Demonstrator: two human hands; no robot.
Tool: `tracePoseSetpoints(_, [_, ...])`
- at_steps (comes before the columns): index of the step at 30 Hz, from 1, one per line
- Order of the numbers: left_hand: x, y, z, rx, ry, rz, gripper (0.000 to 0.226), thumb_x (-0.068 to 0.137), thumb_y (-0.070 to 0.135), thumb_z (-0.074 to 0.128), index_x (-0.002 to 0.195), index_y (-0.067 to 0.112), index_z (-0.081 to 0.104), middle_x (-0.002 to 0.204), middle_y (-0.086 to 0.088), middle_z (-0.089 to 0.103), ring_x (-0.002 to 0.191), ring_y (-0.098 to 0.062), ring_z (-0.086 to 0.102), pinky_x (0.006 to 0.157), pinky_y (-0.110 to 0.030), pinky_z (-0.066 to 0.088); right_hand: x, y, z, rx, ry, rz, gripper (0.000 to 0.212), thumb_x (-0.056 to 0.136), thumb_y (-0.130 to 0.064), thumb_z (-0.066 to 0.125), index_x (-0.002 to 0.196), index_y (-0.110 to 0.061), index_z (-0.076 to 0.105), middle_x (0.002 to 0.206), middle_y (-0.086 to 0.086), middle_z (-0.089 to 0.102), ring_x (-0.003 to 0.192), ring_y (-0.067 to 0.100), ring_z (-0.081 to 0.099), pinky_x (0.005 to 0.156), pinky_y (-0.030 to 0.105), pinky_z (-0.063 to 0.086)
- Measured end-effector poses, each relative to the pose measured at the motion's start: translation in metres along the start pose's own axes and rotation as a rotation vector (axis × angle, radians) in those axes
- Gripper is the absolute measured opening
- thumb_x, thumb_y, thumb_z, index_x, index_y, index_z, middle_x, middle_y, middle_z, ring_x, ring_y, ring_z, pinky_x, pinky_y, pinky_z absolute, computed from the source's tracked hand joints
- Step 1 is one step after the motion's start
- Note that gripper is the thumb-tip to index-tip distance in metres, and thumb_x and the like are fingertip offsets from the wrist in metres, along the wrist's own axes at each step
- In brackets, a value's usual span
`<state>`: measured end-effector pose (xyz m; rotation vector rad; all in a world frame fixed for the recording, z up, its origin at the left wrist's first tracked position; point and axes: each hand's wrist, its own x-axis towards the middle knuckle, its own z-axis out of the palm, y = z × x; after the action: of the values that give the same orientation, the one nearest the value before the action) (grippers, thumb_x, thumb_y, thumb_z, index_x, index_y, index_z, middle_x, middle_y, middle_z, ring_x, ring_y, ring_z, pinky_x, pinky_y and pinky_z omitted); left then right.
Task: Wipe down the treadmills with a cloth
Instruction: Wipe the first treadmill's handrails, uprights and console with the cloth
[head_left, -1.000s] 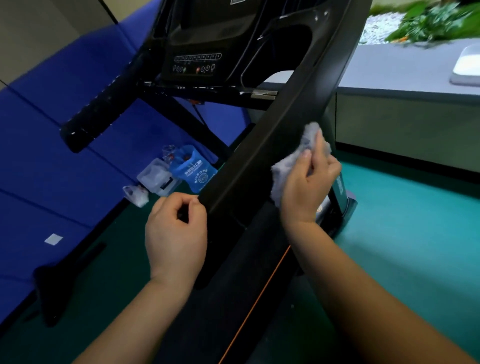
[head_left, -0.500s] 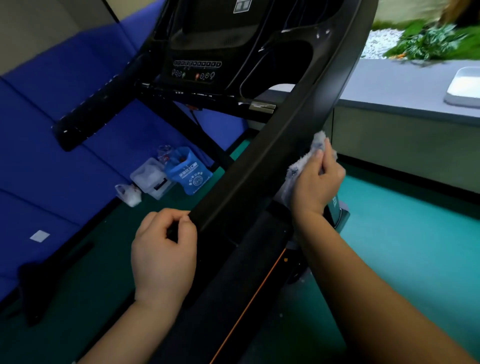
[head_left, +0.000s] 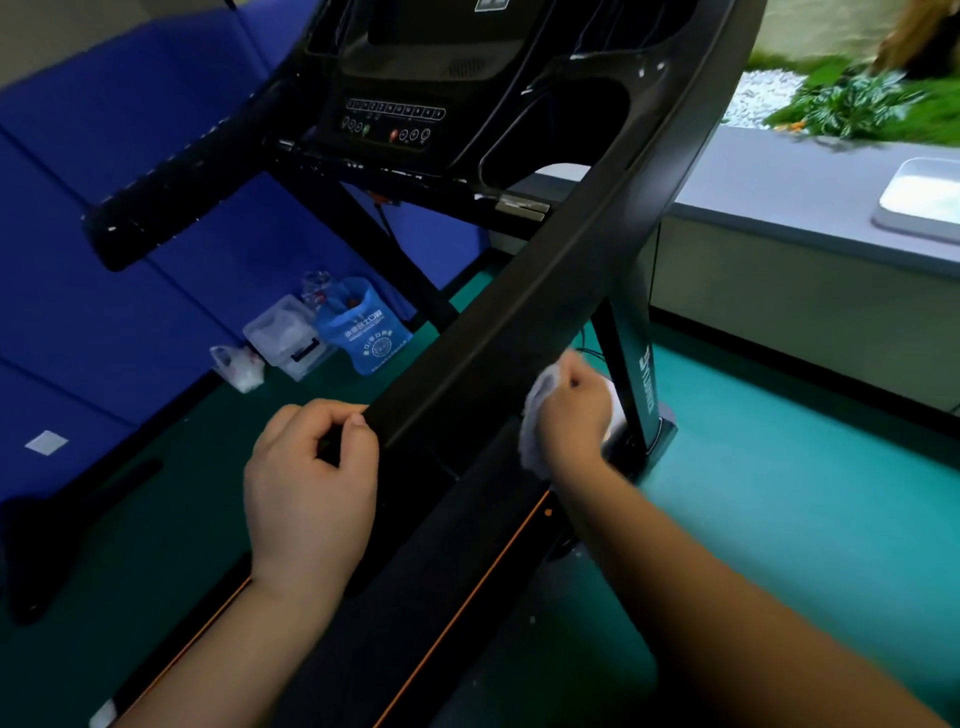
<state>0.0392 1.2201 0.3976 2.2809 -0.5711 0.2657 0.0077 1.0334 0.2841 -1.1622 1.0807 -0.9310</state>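
A black treadmill fills the middle of the view, its console (head_left: 395, 119) at the top and its belt running down to the bottom edge. The right handrail (head_left: 545, 291) slants from top right down to the centre. My left hand (head_left: 311, 488) pinches the near end of that rail between thumb and fingers. My right hand (head_left: 576, 410) is closed around a crumpled white cloth (head_left: 535, 415) and presses it against the rail's outer side, low down by the upright post. The left handrail (head_left: 171, 192) sticks out at the upper left.
Blue padded mats (head_left: 104, 291) line the wall at left. On the green floor beside the treadmill lie a blue bag (head_left: 369, 338), a clear plastic box (head_left: 285, 332) and a small plastic bag (head_left: 236, 364). A grey counter (head_left: 810, 208) with a white tray (head_left: 924, 200) runs along the right.
My right hand has slid the cloth down the outer side of the right handrail toward its lower end. My left hand has kept its pinch on the rail.
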Motion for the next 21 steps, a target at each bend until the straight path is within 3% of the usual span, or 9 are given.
tracePoseSetpoints(3, [-0.001,0.000,0.000,-0.011,0.013,-0.001,0.025,0.080,0.034,0.044,0.085,0.025,0.067,0.084,0.014,0.056,0.082,-0.007,0.051,0.070,-0.025,0.036,-0.042,-0.002,-0.012,0.139,0.015,0.088,0.030,0.100,-0.024,0.046,0.079,-0.014,0.065,0.064,-0.014,0.058,0.060,-0.006,0.052,0.061,0.017,0.042])
tracePoseSetpoints(6, [-0.003,0.001,0.000,-0.032,0.016,-0.005,0.022,0.081,0.033,0.045,0.086,0.027,0.066,0.083,0.016,0.054,0.083,-0.008,0.051,0.070,-0.025,0.036,-0.017,-0.020,-0.026,0.293,0.111,0.208,0.038,0.101,-0.032,0.043,0.086,-0.002,0.063,0.055,-0.005,0.061,0.044,-0.004,0.055,0.047,0.011,0.045])
tracePoseSetpoints(8, [-0.002,0.001,0.000,-0.029,0.016,0.007,0.023,0.081,0.033,0.045,0.086,0.026,0.067,0.083,0.015,0.054,0.083,-0.009,0.052,0.070,-0.026,0.037,0.005,-0.034,-0.027,0.291,0.144,0.141,0.045,0.093,-0.049,0.048,0.101,-0.010,0.070,0.082,0.004,0.071,0.073,0.006,0.069,0.074,0.025,0.057])
tracePoseSetpoints(9, [-0.002,0.001,0.000,-0.029,0.018,0.010,0.023,0.082,0.033,0.045,0.086,0.026,0.067,0.084,0.014,0.055,0.083,-0.009,0.052,0.071,-0.027,0.038,0.011,-0.038,-0.022,0.269,0.182,0.101,0.041,0.091,-0.049,0.050,0.100,-0.016,0.072,0.091,0.004,0.072,0.084,0.013,0.068,0.082,0.032,0.055])
tracePoseSetpoints(11, [-0.003,0.000,0.000,-0.034,0.025,0.004,0.022,0.083,0.032,0.046,0.086,0.026,0.067,0.084,0.014,0.054,0.083,-0.009,0.052,0.074,-0.028,0.038,0.008,-0.045,-0.005,0.180,0.236,-0.030,0.026,0.095,-0.037,0.051,0.090,-0.020,0.071,0.088,0.003,0.067,0.079,0.014,0.061,0.078,0.029,0.049])
tracePoseSetpoints(14, [-0.004,0.000,0.001,-0.048,0.017,-0.003,0.018,0.087,0.026,0.048,0.086,0.027,0.067,0.084,0.016,0.053,0.086,-0.010,0.053,0.076,-0.027,0.038,-0.014,-0.048,0.018,0.086,0.260,-0.105,0.035,0.098,-0.028,0.049,0.125,-0.012,0.064,0.104,0.015,0.061,0.088,0.022,0.062,0.085,0.028,0.049])
tracePoseSetpoints(17, [-0.003,0.001,0.000,-0.032,0.017,0.018,0.019,0.086,0.027,0.047,0.086,0.027,0.066,0.089,0.011,0.057,0.089,-0.010,0.052,0.078,-0.026,0.037,-0.049,-0.039,0.023,0.047,0.243,-0.048,0.041,0.101,-0.026,0.045,0.139,-0.013,0.048,0.110,0.014,0.051,0.088,0.014,0.052,0.077,0.004,0.035])
tracePoseSetpoints(19, [-0.003,-0.002,0.001,-0.043,0.016,0.009,0.016,0.087,0.025,0.048,0.083,0.029,0.064,0.092,0.010,0.058,0.089,-0.011,0.053,0.077,-0.026,0.037,-0.082,-0.034,0.020,-0.051,0.201,-0.091,0.042,0.101,-0.026,0.044,0.141,-0.016,0.046,0.107,0.014,0.048,0.082,0.009,0.042,0.073,0.001,0.027])
tracePoseSetpoints(21, [-0.003,-0.004,0.001,-0.055,0.006,0.000,0.018,0.087,0.024,0.049,0.084,0.027,0.066,0.094,0.008,0.060,0.088,-0.010,0.054,0.073,-0.024,0.038,-0.117,-0.023,0.016,-0.099,0.106,-0.168,0.040,0.099,-0.024,0.046,0.138,-0.016,0.050,0.101,0.013,0.047,0.077,0.006,0.041,0.071,0.001,0.029])
